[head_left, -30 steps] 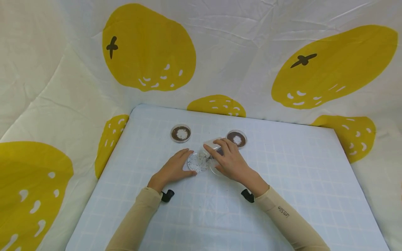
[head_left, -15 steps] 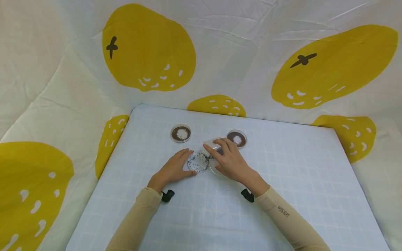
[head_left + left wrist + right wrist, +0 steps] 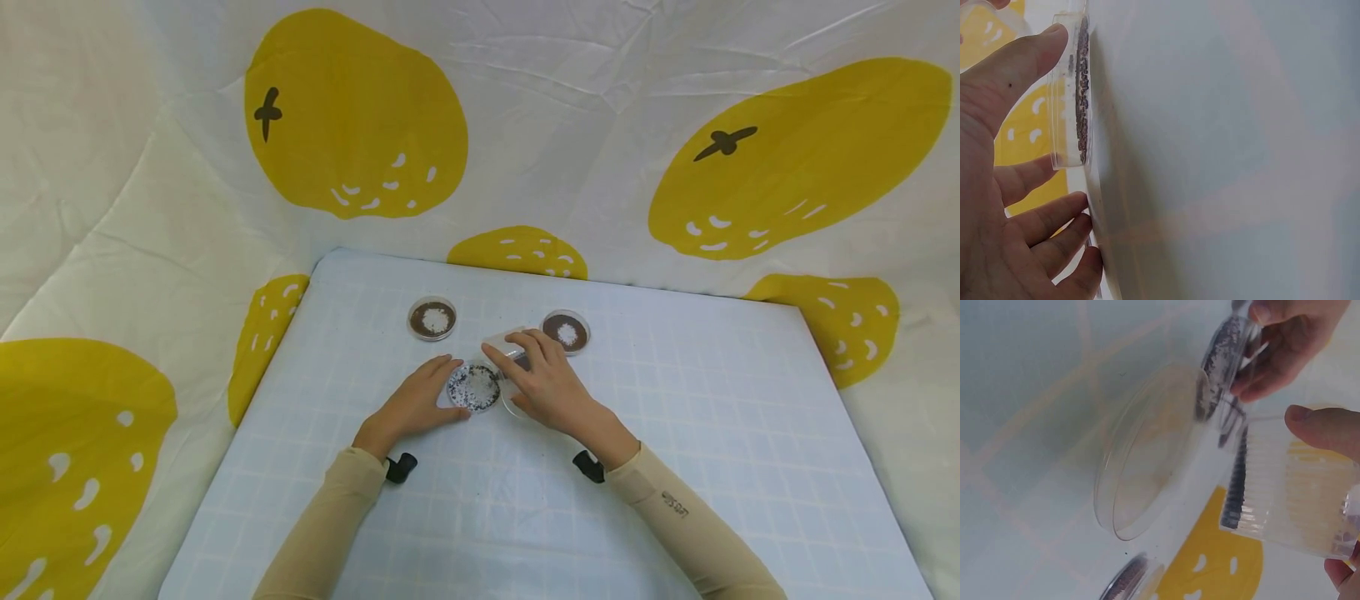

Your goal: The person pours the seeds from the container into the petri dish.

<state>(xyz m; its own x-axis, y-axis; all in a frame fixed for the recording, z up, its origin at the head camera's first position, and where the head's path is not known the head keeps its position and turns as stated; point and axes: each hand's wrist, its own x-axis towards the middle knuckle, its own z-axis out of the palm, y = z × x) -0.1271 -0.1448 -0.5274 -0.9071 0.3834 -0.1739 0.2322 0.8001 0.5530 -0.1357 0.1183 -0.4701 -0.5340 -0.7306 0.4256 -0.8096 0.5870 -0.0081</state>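
Observation:
My left hand (image 3: 416,400) holds a clear petri dish (image 3: 474,387) by its side between thumb and index finger. In it lie dark granules mixed with white bits, seen edge-on as a layer along the bottom of the dish (image 3: 1082,94) in the left wrist view. Just to the right, my right hand (image 3: 553,379) grips a clear ribbed plastic box (image 3: 1272,487), tilted toward that dish. Dark granules are banked along the box's lower side. Beneath the right hand is another clear dish or lid (image 3: 1157,459), mostly hidden in the head view.
Two petri dishes with brown material and a white heap stand farther back: one dish (image 3: 432,319) at left, the other dish (image 3: 566,332) beyond the right hand. A pale blue checked cloth (image 3: 712,417) covers the table. Fabric with yellow fruit prints (image 3: 360,117) hangs behind.
The dark granules in the held dish look denser and now gather more toward its rim. Both hands stay almost in place; the right hand and box shift very slightly left.

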